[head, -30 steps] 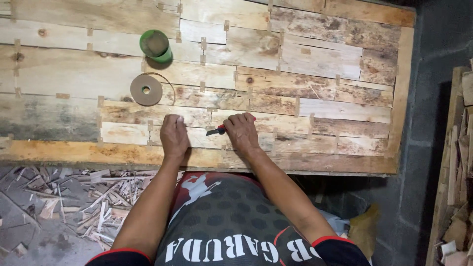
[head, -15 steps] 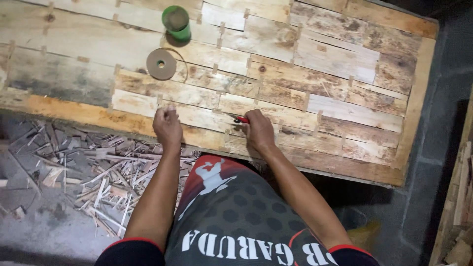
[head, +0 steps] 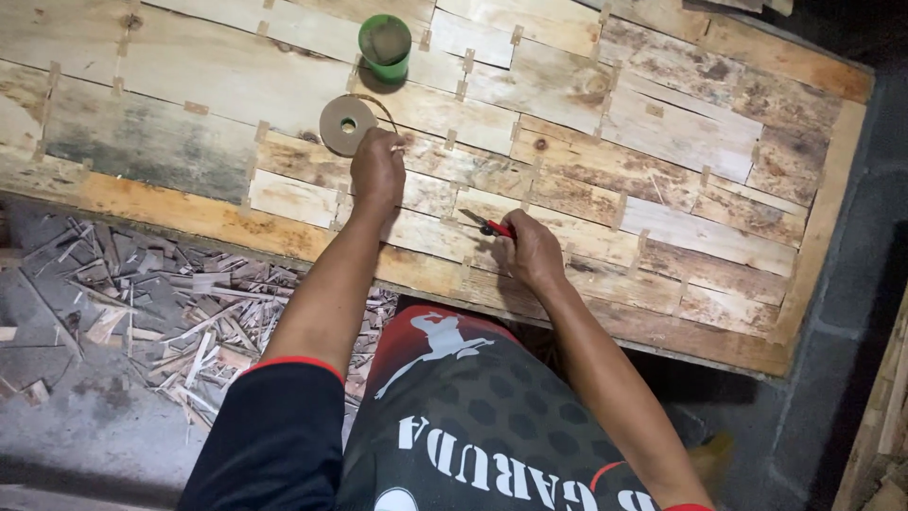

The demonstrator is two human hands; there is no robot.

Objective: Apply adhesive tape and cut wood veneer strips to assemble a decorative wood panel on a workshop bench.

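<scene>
While reaching up the surface, left hand touching the edge of the tape roll, fingers curled loosely at the loose strip end; whether pinching the strip, cannot tell. Tape roll: flat brown paper disc, small centre hole, thin strip arcing off its right side, lying on a pale plank just below the green cup. Cup upright, round, with something brownish inside. Right hand closed around red-handled pliers, dark jaws pointing left, low over a plank near the front edge. Surface made of many rough planks fitted side by side: pale, grey-stained and reddish-brown, with short paper strips bridging the seams. Long orange-toned board along the near edge and right side. Wood scraps heaped on the floor at lower left, thin splintered offcuts. Dark shirt with red trim and white print at bottom centre. Stacked timber at far right, barely visible.
</scene>
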